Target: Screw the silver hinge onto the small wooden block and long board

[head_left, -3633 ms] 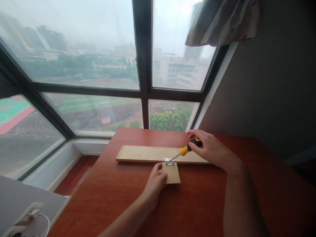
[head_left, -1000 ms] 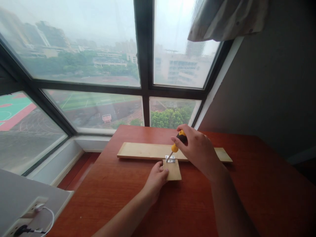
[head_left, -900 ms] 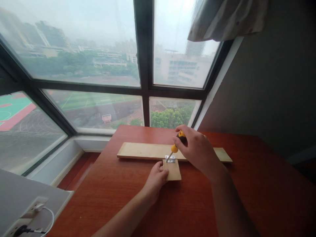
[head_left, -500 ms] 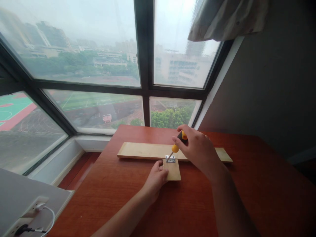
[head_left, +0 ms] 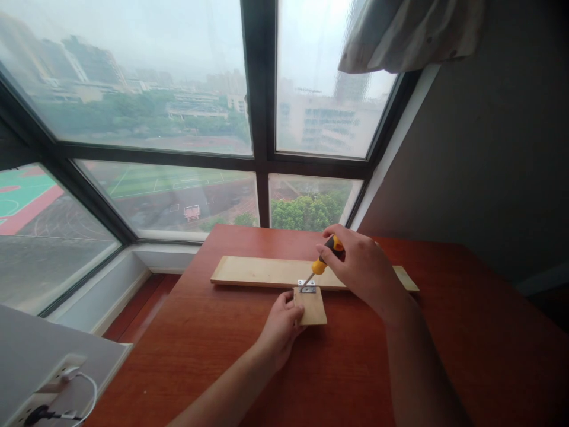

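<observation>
My right hand (head_left: 358,261) grips the yellow and black handle of a screwdriver (head_left: 319,265). The screwdriver leans, its tip down at the left part of a small metal hinge (head_left: 306,287). That hinge lies across the joint between a short wooden piece (head_left: 313,308) and a long wooden board (head_left: 262,271). With thumb and fingers, my left hand (head_left: 284,326) holds the short piece by its left edge. The long board lies crosswise behind it, partly covered by my right hand. Whether a screw sits under the tip is too small to tell.
Everything rests on a reddish-brown wooden table (head_left: 213,356). Framed windows (head_left: 160,196) rise beyond its far edge. At the lower left, a wall socket (head_left: 57,379) has plugs and a white cable. A curtain (head_left: 409,35) hangs at the upper right.
My right hand and the screwdriver's handle have shifted slightly right, so the shaft leans more. The tip stays at the hinge, and my left hand keeps its hold.
</observation>
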The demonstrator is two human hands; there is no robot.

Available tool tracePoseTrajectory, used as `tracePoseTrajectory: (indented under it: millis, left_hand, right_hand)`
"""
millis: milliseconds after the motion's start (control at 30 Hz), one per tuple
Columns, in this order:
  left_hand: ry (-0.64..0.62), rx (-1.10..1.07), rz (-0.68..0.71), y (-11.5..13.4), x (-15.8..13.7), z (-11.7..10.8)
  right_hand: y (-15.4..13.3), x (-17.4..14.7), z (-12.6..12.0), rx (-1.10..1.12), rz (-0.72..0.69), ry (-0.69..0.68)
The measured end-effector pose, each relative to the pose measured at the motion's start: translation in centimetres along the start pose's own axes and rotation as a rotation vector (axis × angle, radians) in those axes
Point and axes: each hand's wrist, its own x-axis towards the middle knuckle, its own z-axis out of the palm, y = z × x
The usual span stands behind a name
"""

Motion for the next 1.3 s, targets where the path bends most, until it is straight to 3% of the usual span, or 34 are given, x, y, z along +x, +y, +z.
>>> tracePoseTrajectory:
  millis: [567,867,1100,1300]
  left_hand:
    - [0.02,-0.029,0.008,-0.07,0.08,0.09]
    - [0.028,-0.04,0.013,-0.19,0.19,0.03]
    - [0.041,-0.047,0.015,0.26,-0.05,0.48]
    - [0.053,-0.041,0.011,0.31,-0.18,0.52]
  right_hand:
    - [-0.54,-0.18,-0.16,0.015,0.003,-0.035]
    - [-0.5,-0.29,0.02,0.1,-0.077,-0.022]
    - [-0.53,-0.33,-0.4,-0.057,0.035,-0.035]
    - [-0.57,-0.48,-0.46,0.047,-0.016,-0.034]
